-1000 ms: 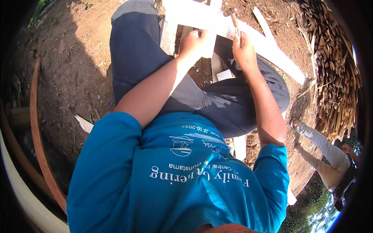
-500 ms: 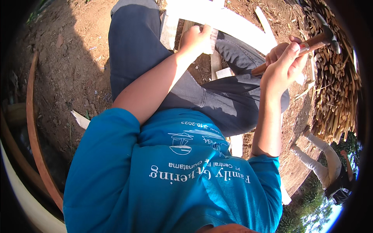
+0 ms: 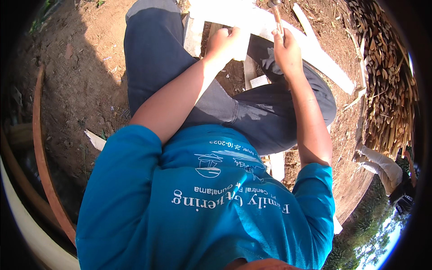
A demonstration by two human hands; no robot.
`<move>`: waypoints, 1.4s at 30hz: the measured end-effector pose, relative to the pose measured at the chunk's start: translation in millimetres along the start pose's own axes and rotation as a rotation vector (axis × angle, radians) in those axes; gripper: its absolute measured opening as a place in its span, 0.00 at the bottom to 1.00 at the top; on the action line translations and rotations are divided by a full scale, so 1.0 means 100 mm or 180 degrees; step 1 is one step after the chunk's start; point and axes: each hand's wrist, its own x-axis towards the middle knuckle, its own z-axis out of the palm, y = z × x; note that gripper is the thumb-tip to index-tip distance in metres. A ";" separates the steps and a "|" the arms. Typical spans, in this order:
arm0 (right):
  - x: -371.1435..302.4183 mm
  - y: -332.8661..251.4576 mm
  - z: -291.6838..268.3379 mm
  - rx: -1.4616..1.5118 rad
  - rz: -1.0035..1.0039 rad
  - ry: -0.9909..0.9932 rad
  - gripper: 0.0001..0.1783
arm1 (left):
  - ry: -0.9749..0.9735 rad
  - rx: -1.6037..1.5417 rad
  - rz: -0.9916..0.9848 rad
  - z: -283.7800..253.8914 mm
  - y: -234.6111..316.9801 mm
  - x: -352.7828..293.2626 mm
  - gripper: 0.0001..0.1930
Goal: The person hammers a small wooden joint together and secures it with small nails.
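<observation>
My left hand (image 3: 221,45) is closed on a pale wooden piece (image 3: 242,48), pressed against the near edge of a brightly lit board (image 3: 225,11). Strong sun washes out the detail where they meet. My right hand (image 3: 288,53) grips the wooden handle of a hammer (image 3: 278,20), with fingers wrapped round it and the thumb along it. The hammer's metal head is at the top edge of the view, over the board's far right part. Whether it touches anything cannot be made out.
My crossed legs in dark trousers (image 3: 157,49) lie under my arms. At the right is a large stack of cut wood strips (image 3: 389,85), with another person (image 3: 382,168) beyond it. A curved reddish plank (image 3: 40,148) is at the left. Loose offcuts (image 3: 94,140) lie on bare soil.
My right hand has swung the hammer from the right, beside the wood stack, forward and left over the lit board. My left hand stays almost still on the wooden piece.
</observation>
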 end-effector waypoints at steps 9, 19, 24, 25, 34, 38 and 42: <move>-0.29 -0.58 -0.43 0.2060 0.1003 -0.0263 0.18 | -0.0185 -0.0598 -0.0036 0.02 -0.10 0.04 0.21; -0.59 -0.27 0.17 0.2299 0.0909 -0.0265 0.20 | -0.0326 -0.1056 -0.0345 0.13 -0.02 -0.05 0.33; -0.61 -0.76 -0.17 0.3134 0.0338 0.0430 0.23 | -0.0312 -0.1660 -0.0474 0.07 -0.10 0.00 0.30; -0.62 -0.82 -0.20 0.3204 0.0195 0.0559 0.23 | -0.0298 -0.1671 -0.0475 0.07 -0.11 0.01 0.30; -0.65 -0.76 -0.31 0.2853 0.0552 0.0591 0.19 | -0.0310 -0.1667 -0.0435 0.08 -0.12 0.03 0.28; -0.63 -1.02 -0.68 0.3056 -0.0423 0.1547 0.21 | -0.0299 -0.1688 -0.0381 0.03 -0.14 0.02 0.29; -0.67 -0.26 0.07 0.0642 0.0403 0.0678 0.19 | -0.0528 -0.1656 -0.0390 0.11 -0.14 0.03 0.31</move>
